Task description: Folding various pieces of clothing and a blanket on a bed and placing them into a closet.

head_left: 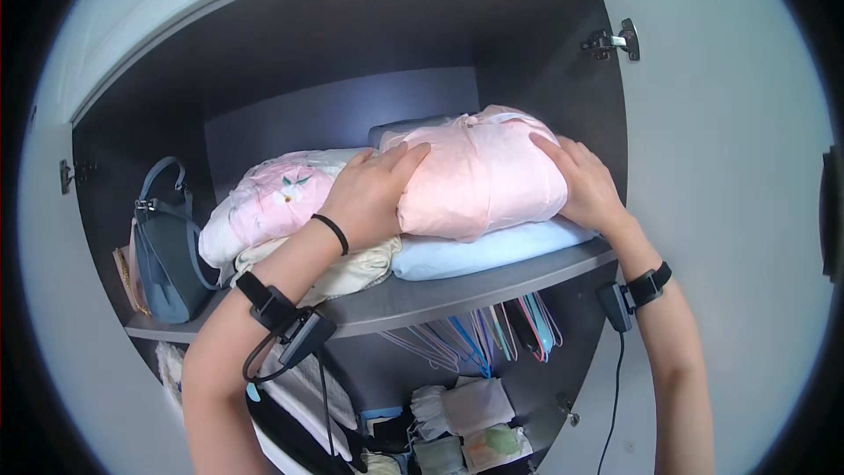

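Note:
A plump pink fabric bundle [479,180], perhaps folded bedding, rests on a flat light-blue folded cloth [492,251] on the wardrobe shelf. My left hand [374,189] presses against its left side, thumb and fingers spread over the fabric. Against the right side lies my right hand [585,180], its fingers partly hidden behind the bundle. The two hands clasp it between them. Left of it sits a white and pink flowered bundle [286,193] on a cream folded cloth [356,268], partly covered by my left forearm.
A blue-grey handbag [167,255] stands at the shelf's left end. Below the shelf [440,299] hang several hangers [475,334], with folded items and packets [475,405] lower down. An open white door [721,167] flanks the right side. Cables hang from both wrist straps.

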`<action>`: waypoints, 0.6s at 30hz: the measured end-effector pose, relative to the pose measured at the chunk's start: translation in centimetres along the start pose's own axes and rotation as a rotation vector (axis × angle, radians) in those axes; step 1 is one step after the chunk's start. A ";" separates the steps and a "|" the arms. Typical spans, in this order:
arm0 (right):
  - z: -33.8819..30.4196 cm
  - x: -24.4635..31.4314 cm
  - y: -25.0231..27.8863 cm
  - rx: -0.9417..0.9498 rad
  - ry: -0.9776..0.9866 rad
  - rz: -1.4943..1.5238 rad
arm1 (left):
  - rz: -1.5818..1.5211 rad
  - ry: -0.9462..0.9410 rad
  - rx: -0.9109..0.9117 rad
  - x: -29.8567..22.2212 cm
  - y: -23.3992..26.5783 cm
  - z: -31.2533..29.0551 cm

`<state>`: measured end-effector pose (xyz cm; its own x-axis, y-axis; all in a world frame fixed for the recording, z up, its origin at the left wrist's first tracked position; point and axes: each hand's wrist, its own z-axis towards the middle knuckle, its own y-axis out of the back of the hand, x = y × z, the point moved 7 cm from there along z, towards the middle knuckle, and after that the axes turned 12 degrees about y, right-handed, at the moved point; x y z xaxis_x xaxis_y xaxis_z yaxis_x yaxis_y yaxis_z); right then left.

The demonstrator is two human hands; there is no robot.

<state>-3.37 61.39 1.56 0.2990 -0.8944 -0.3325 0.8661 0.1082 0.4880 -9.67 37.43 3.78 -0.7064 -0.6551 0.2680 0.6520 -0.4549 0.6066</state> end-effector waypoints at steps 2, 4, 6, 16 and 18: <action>0.1 -0.1 0.4 -0.083 0.054 -0.009 | 0.058 0.035 -0.024 0.3 -0.4 1.0; 0.3 -0.6 0.2 -0.071 0.000 -0.052 | 0.095 0.032 -0.073 0.8 -0.8 2.0; -0.1 -1.7 -1.2 -0.052 -0.054 -0.062 | 0.033 0.136 0.023 1.6 -1.8 3.1; -2.8 -2.2 -0.3 0.184 0.076 0.318 | 0.089 0.170 0.411 -0.3 -3.1 2.1; -0.3 -3.2 -0.4 0.126 0.054 0.333 | 0.021 0.315 0.456 -1.8 -3.0 4.5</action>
<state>-4.48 64.33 2.16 0.5798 -0.7949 -0.1789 0.6627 0.3323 0.6711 -11.57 42.71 4.81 -0.5328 -0.8415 0.0891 0.4302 -0.1787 0.8849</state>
